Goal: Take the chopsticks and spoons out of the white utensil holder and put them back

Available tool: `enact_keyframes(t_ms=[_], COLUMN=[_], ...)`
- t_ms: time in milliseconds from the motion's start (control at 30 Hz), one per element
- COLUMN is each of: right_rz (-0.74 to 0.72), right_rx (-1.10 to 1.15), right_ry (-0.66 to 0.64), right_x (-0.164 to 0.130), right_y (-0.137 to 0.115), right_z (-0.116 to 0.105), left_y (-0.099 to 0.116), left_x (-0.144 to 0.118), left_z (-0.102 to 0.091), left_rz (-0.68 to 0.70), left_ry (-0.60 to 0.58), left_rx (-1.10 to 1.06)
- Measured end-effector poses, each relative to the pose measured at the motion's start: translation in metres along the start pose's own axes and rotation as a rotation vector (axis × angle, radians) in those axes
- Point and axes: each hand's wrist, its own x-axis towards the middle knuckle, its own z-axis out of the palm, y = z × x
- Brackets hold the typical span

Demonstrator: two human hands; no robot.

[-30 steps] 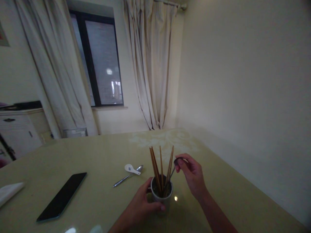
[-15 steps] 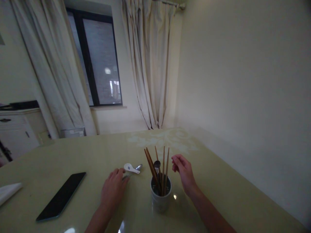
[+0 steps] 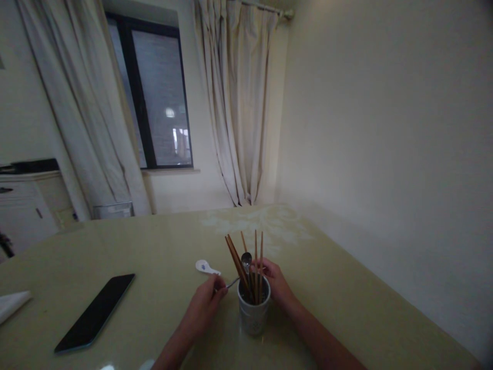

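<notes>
My left hand (image 3: 208,298) pinches a thin metal spoon (image 3: 232,282), whose far end points right toward the cup's rim. Most of the spoon is hidden by the fingers and the chopsticks. A grey-white cup (image 3: 254,316) stands upright on the table, holding several brown wooden chopsticks (image 3: 235,257) and a dark metal spoon (image 3: 246,259) with its bowl up. My right hand (image 3: 274,277) is at the cup's far right side, fingers curled behind the chopsticks; what they grip, if anything, is hidden. Just beyond my left hand lies a white ceramic spoon (image 3: 206,266).
A black tablet-like slab (image 3: 96,313) lies on the pale green table (image 3: 162,246) to the left. A white object (image 3: 13,306) is at the left edge. The wall (image 3: 385,154) borders the table on the right; a curtained window (image 3: 162,97) is behind.
My left hand has moved right, bringing the metal spoon from beside the ceramic spoon toward the cup. My right hand has moved left and down, in behind the chopsticks.
</notes>
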Motion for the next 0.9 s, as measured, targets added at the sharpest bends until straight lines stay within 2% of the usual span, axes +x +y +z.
enact_keyframes(t_ms=[67, 133, 200, 300, 367, 467, 533, 633, 767, 900], right_rz=[-0.035, -0.089, -0.155, -0.269, -0.357, -0.428, -0.449, -0.491, -0.576, -0.628], right_rx=[-0.016, -0.06, -0.095, -0.05, 0.062, 0.242, 0.282, 0.19, -0.005, 0.067], right_ry=[-0.029, 0.01, 0.144, 0.455, 0.639, 0.779, 0.779, 0.703, 0.743, 0.78], right_x=[0.0, 0.0, 0.002, 0.006, 0.009, 0.009, 0.006, -0.003, -0.013, -0.014], right_y=[-0.003, -0.01, -0.02, -0.037, -0.049, -0.064, -0.071, -0.076, -0.08, -0.086], right_z=[0.001, -0.003, -0.012, -0.039, -0.061, -0.082, -0.084, -0.07, -0.055, -0.06], left_y=[0.006, 0.012, 0.015, 0.015, 0.011, 0.002, -0.005, -0.013, -0.017, -0.013], left_x=[-0.001, -0.002, -0.002, -0.002, -0.001, 0.0, 0.001, 0.003, 0.005, 0.006], left_z=[0.005, 0.006, 0.005, 0.001, -0.002, -0.007, -0.009, -0.01, -0.011, -0.013], left_rz=[0.031, 0.048, 0.094, 0.175, 0.2, 0.204, 0.171, 0.117, 0.083, 0.091], left_ry=[-0.002, 0.023, 0.105, 0.233, 0.255, 0.237, 0.184, 0.078, -0.004, -0.023], left_rx=[-0.075, -0.082, -0.031, 0.064, 0.152, 0.399, 0.577, 0.732, 0.729, 0.681])
